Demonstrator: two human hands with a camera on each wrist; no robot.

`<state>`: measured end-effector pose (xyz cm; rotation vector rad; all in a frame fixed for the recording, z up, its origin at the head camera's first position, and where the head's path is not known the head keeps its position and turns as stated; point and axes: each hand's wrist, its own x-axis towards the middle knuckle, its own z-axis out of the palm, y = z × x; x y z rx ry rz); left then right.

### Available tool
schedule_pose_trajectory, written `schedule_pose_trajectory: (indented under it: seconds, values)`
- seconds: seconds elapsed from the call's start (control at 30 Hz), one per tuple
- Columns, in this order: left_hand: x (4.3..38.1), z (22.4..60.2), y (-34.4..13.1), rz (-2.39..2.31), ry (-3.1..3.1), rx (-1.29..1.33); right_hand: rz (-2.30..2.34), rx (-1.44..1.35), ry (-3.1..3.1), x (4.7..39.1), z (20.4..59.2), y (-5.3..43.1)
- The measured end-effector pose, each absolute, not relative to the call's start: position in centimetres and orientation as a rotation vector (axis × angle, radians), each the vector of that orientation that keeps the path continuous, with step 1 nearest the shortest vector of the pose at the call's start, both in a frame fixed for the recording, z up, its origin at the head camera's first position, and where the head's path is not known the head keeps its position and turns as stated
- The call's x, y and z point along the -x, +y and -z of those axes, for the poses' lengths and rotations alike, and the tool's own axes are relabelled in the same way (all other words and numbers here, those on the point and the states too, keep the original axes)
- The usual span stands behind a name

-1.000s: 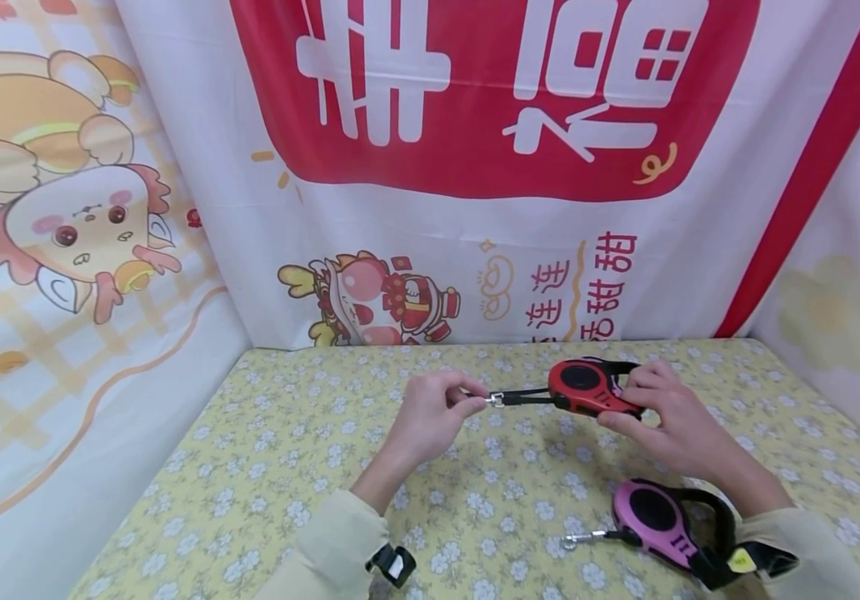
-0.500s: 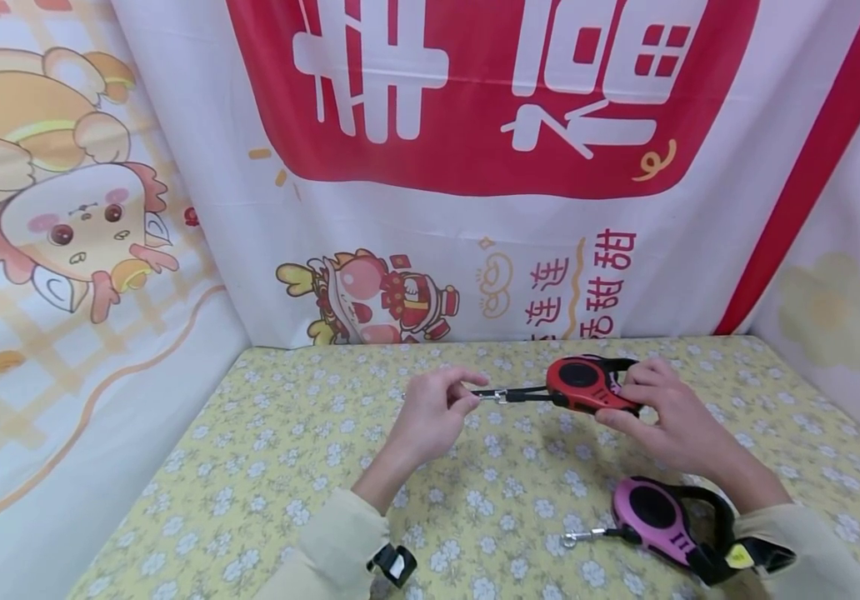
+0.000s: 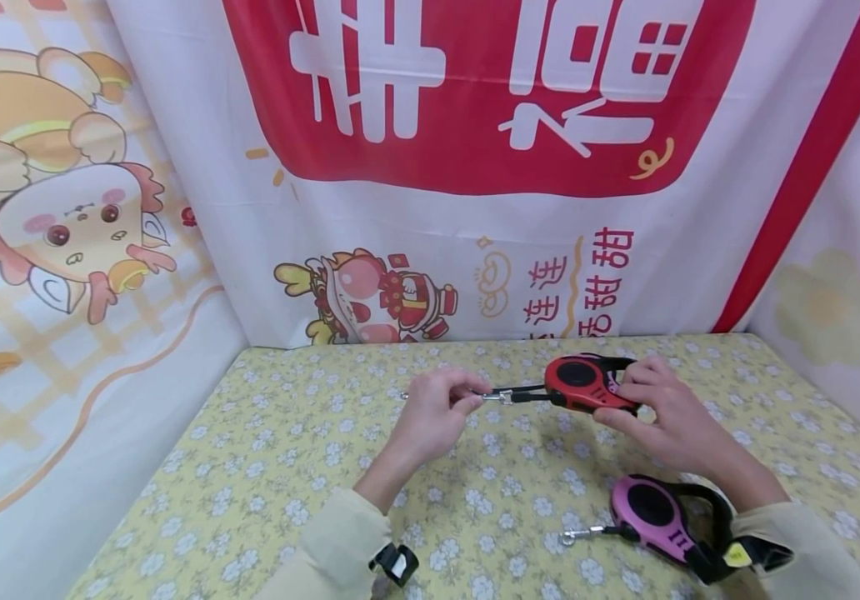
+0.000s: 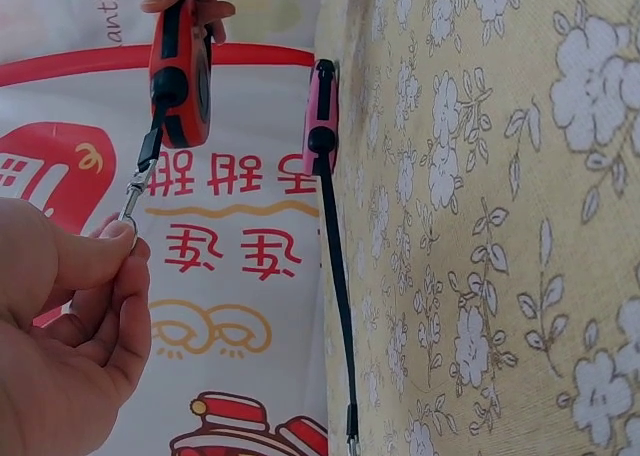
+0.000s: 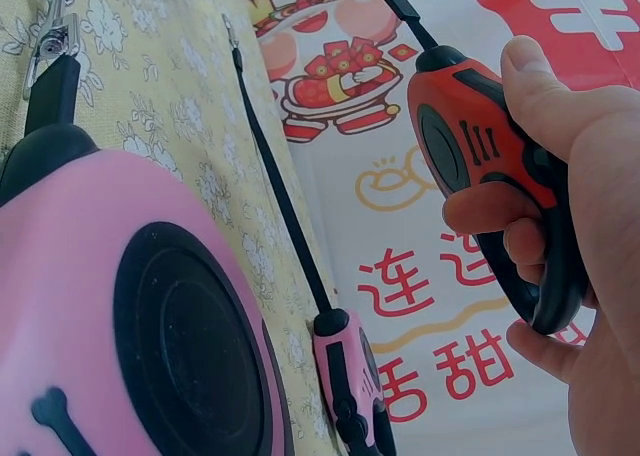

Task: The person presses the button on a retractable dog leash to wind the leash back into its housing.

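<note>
My right hand (image 3: 673,417) grips the handle of a red-and-black retractable dog leash (image 3: 578,377), fingers through its loop in the right wrist view. The leash's short black strap points left. At its end is a metal clip (image 4: 138,184), whose tip my left hand (image 3: 430,410) pinches between thumb and index finger. A pink retractable leash (image 3: 651,510) lies beside my right forearm, its metal clip (image 3: 582,534) pointing left. Both wrist views show another pink leash (image 5: 345,366) on the table, its black strap (image 5: 285,196) drawn out. The red leash mostly hides that pink body in the head view.
A yellow flowered cloth (image 3: 250,500) covers the table. White printed cloths hang at the back (image 3: 430,225) and left side (image 3: 85,392). Each wrist wears a black strap, the left one (image 3: 394,564) showing below the sleeve end.
My left index finger, lifted from the thumb half a second ago, has come down on the clip. The red leash has barely moved; the pink leash near my forearm has stayed put.
</note>
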<state>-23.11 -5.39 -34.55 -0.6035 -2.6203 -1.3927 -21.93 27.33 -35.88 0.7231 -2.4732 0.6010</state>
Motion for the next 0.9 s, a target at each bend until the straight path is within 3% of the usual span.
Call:
schedule_pose_trajectory:
  seconds: [0.9]
  values:
    - [23.23,34.96,-5.24,1.376,-2.61,0.594,-0.62,-0.71,-2.505,21.81,35.85,27.22]
